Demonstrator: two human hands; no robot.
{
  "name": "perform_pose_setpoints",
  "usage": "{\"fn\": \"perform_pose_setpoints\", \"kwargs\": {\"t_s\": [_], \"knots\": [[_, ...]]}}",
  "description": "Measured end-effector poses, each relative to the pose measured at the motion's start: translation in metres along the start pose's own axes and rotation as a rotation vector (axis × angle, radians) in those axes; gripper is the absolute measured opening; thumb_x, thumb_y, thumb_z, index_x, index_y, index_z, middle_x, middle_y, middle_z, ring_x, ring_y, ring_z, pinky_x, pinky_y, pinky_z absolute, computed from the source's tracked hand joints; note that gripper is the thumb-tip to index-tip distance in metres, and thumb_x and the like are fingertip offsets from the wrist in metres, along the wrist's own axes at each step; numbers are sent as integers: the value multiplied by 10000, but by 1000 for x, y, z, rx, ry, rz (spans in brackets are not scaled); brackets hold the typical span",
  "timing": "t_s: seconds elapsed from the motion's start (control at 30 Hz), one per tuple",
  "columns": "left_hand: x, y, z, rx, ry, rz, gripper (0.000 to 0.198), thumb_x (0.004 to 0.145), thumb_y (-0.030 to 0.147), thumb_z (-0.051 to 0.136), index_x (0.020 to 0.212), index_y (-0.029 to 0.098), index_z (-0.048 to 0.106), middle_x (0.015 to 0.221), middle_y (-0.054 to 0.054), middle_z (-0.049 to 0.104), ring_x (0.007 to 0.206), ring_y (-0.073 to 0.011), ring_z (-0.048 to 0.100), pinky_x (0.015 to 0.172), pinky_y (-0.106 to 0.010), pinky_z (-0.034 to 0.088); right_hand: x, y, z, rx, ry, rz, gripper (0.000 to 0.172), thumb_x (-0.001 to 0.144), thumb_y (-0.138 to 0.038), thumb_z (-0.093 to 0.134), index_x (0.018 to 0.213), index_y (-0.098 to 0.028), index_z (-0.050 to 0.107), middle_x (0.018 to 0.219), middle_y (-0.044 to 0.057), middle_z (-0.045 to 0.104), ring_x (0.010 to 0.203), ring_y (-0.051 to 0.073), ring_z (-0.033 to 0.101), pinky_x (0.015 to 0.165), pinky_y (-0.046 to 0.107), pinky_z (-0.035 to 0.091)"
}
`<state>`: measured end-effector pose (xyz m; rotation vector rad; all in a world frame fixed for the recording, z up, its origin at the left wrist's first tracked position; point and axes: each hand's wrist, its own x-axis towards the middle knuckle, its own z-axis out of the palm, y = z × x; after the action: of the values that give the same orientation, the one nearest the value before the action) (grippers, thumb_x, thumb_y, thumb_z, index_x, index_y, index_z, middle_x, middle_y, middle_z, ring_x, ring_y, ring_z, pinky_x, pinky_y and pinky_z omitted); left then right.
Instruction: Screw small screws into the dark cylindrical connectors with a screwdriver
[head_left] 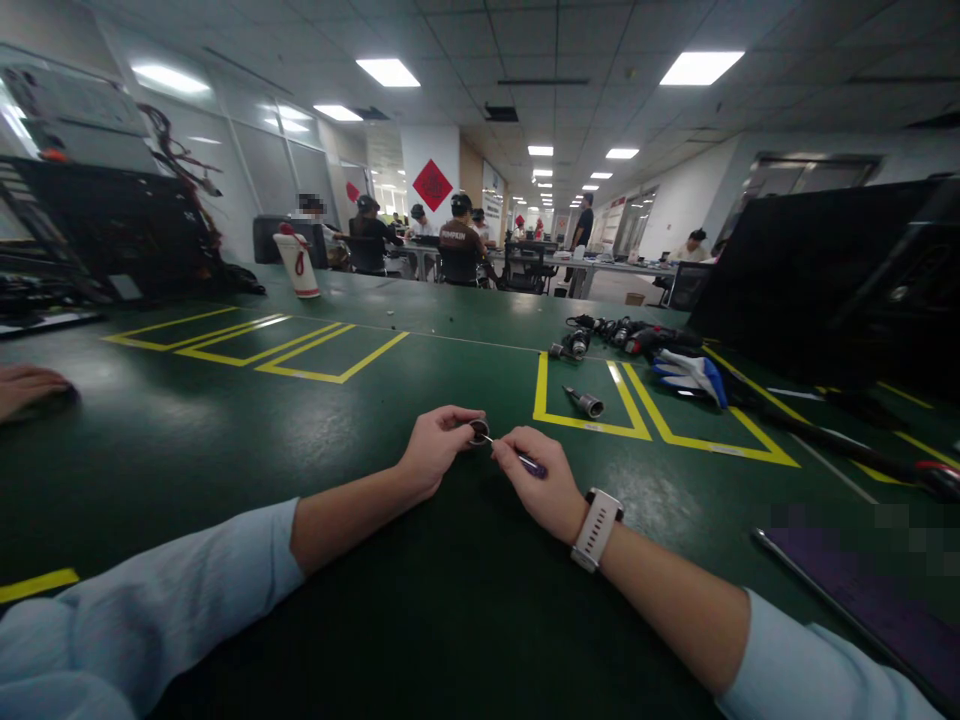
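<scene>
Over the green tabletop, my left hand [439, 448] pinches a small round metal part [479, 432] between thumb and fingers, its dark open end turned to the right. My right hand [541, 475], with a light watch on the wrist, is closed around a small screwdriver with a dark purple handle [533, 466]. The screwdriver's thin shaft points left and reaches the rim of the round part; I cannot tell whether its tip is inside. Beyond my right hand lies a similar metal part with a pointed dark piece [589, 403], within a yellow tape outline.
Dark tools with cables [622, 335] and white-and-blue gloves [688, 376] lie at the back right. A purple flat device [855, 600] is at the near right. Another person's hand [30, 388] rests at the left edge. A white cup [298, 265] stands at the back left.
</scene>
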<state>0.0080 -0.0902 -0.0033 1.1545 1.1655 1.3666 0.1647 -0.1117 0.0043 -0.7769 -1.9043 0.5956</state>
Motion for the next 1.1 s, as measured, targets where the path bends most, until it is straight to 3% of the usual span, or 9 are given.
{"fn": "perform_pose_setpoints", "kwargs": {"t_s": [0.53,0.6,0.67,0.87,1.0,1.1], "knots": [[6,-2,0,61,8,59,154,605,79,574,735,133,636,855,-55,688,778,-166,629,700,-304,539,-2,-4,2,-106,3,-66,218,839,-235,450,653,-190,554,631,14,542,617,144,494,595,285,376],[20,-3,-9,98,50,56,177,576,75,582,733,127,643,832,-60,682,757,-170,627,682,-306,541,-2,-3,2,-84,27,-46,228,840,-249,451,650,-190,563,621,10,542,609,141,497,594,283,376],[39,-4,-23,110,169,80,236,536,78,609,765,124,648,792,-52,669,736,-174,628,673,-312,541,-2,-1,1,-54,31,-14,235,839,-262,455,650,-187,573,616,6,545,604,138,503,592,279,377],[99,-4,-81,241,388,156,425,475,74,631,897,118,646,764,-26,639,729,-161,607,725,-288,486,1,6,4,40,-32,174,278,830,-311,469,613,-178,580,567,-16,527,561,126,494,546,253,358],[109,-4,-100,362,438,207,422,483,97,653,904,118,647,737,-26,626,717,-164,589,727,-284,454,3,10,4,119,-53,279,279,820,-324,483,616,-170,596,562,-19,534,561,126,500,545,245,368],[99,-2,-97,442,383,252,431,453,106,698,880,152,668,742,-15,601,731,-173,570,749,-286,435,4,12,3,219,-40,333,283,814,-353,494,637,-168,615,567,-17,536,569,125,499,556,244,377]]}}
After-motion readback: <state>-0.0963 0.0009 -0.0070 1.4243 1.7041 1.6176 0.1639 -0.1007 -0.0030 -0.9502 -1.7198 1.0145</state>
